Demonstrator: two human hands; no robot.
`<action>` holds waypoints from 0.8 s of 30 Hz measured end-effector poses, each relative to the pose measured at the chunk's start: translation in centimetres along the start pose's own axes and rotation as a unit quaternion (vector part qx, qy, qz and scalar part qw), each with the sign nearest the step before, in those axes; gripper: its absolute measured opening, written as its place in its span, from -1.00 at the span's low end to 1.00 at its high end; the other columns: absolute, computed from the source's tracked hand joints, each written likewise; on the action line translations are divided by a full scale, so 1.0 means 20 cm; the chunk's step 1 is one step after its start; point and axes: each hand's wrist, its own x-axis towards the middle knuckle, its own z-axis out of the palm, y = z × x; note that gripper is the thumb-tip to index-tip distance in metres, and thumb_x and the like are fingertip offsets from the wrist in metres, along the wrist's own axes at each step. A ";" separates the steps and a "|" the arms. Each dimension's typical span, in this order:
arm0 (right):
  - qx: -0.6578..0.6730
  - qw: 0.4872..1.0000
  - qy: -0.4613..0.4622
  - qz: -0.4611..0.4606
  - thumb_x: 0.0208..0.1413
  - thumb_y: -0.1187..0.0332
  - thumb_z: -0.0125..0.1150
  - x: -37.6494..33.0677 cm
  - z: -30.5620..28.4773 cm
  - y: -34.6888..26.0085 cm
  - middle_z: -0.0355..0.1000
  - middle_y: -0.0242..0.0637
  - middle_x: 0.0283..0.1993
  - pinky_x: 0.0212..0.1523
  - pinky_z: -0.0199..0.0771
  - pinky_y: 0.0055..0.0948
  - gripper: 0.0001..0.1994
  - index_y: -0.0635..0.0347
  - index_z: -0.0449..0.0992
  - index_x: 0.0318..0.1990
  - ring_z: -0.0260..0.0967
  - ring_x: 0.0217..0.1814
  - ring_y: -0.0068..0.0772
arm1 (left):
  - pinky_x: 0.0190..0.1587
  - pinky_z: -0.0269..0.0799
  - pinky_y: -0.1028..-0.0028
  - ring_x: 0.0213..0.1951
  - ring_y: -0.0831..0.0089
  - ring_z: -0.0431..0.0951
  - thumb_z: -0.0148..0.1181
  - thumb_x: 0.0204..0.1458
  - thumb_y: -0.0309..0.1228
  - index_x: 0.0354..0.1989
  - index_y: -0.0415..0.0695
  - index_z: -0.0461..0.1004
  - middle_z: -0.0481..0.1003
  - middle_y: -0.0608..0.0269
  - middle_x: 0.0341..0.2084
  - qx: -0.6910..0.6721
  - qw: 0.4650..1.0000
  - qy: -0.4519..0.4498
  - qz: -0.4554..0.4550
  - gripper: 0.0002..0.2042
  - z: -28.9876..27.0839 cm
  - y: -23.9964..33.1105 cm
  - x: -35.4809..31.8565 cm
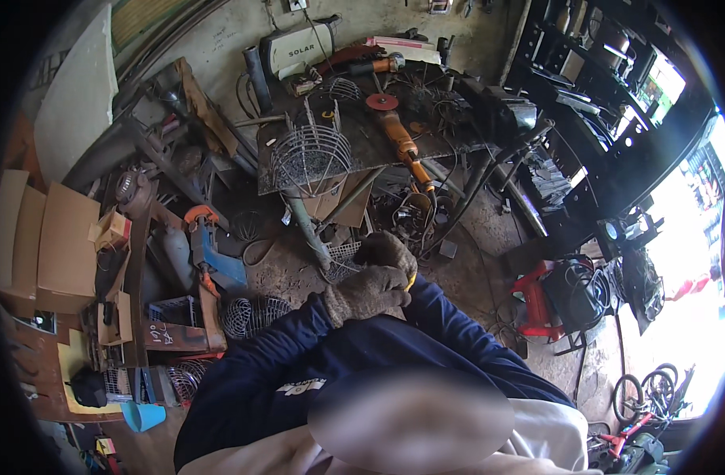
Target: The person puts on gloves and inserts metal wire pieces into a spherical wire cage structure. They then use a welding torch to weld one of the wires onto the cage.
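Both my hands are together in front of my chest, in grey-brown knitted work gloves. My left hand is closed round the cuff of the right glove, at the wrist. A bit of yellow shows at that wrist. My right hand lies just beyond the left; its fingers look bent but are mostly hidden. Ahead stands a dark metal work table. On its front edge lies an orange angle grinder with a red disc. Left of it is a round cage of bent metal rods.
A second orange grinder and a white welding machine are at the table's back. Cables trail across the floor. A red-and-black machine stands at right. Left are a blue clamp-like tool, wire baskets and cardboard boxes.
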 end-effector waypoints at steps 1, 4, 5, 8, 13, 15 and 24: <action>0.080 0.982 -0.019 -0.170 -0.03 0.42 0.27 0.04 0.00 0.09 0.58 -0.09 -0.23 -0.20 0.53 -0.31 -0.75 0.29 0.59 -0.17 0.56 -0.23 -0.33 | -0.28 0.42 0.23 -0.37 0.08 0.52 0.24 0.10 -0.22 -0.36 -0.19 0.47 0.47 0.04 -0.45 -0.007 1.000 0.006 -0.014 -0.74 0.01 0.01 0.01; 0.094 0.989 -0.022 -0.108 0.02 0.42 0.28 -0.04 0.00 -0.17 0.54 -0.06 -0.12 -0.07 0.51 -0.27 -0.72 0.37 0.56 -0.12 0.53 -0.12 -0.26 | -0.28 0.42 0.23 -0.35 0.09 0.53 0.24 0.10 -0.25 -0.37 -0.19 0.46 0.48 0.06 -0.46 -0.016 0.999 0.040 0.007 -0.76 0.04 0.00 -0.04; -0.029 0.974 -0.007 -0.223 0.04 0.38 0.27 0.00 -0.03 -0.01 0.53 -0.06 -0.09 -0.07 0.50 -0.25 -0.69 0.38 0.54 -0.08 0.52 -0.11 -0.23 | -0.29 0.42 0.23 -0.36 0.10 0.53 0.24 0.10 -0.26 -0.35 -0.20 0.47 0.48 0.07 -0.47 -0.080 0.995 0.042 0.032 -0.77 0.04 0.02 0.00; 0.335 0.942 -0.024 0.006 0.24 0.23 0.13 -0.02 0.06 -0.04 0.51 -0.09 -0.02 0.05 0.44 -0.25 -0.63 0.33 0.47 0.06 0.45 0.04 -0.19 | -0.30 0.41 0.25 -0.36 0.12 0.53 0.23 0.10 -0.29 -0.34 -0.21 0.48 0.47 0.06 -0.47 -0.047 0.998 -0.021 -0.023 -0.79 -0.03 0.08 0.01; 0.509 0.803 -0.003 0.311 0.27 0.12 0.08 -0.04 0.08 -0.15 0.50 -0.09 0.01 0.12 0.40 -0.30 -0.59 0.27 0.46 0.09 0.41 0.12 -0.20 | -0.38 0.45 0.37 -0.47 0.41 0.52 0.21 0.14 -0.28 -0.33 -0.17 0.47 0.48 0.23 -0.54 -0.270 0.908 0.100 -0.304 -0.80 -0.02 -0.02 -0.12; 0.276 0.931 -0.053 0.233 0.26 0.11 0.08 -0.05 0.16 -0.02 0.50 -0.09 0.02 0.12 0.40 -0.30 -0.58 0.26 0.46 0.09 0.41 0.12 -0.20 | -0.39 0.44 0.39 -0.48 0.39 0.52 0.23 0.12 -0.30 -0.33 -0.17 0.46 0.48 0.22 -0.55 -0.080 0.946 0.206 -0.238 -0.81 -0.06 -0.06 -0.13; -0.229 0.955 -0.161 0.094 0.21 0.06 0.11 -0.14 0.42 0.09 0.49 -0.09 0.04 0.14 0.40 -0.28 -0.54 0.23 0.46 0.09 0.41 0.13 -0.18 | -0.09 0.49 0.12 -0.12 -0.01 0.59 0.11 -0.02 -0.33 -0.12 -0.16 0.52 0.58 -0.08 -0.25 0.202 0.879 -0.089 -0.423 -0.70 0.05 -0.33 -0.08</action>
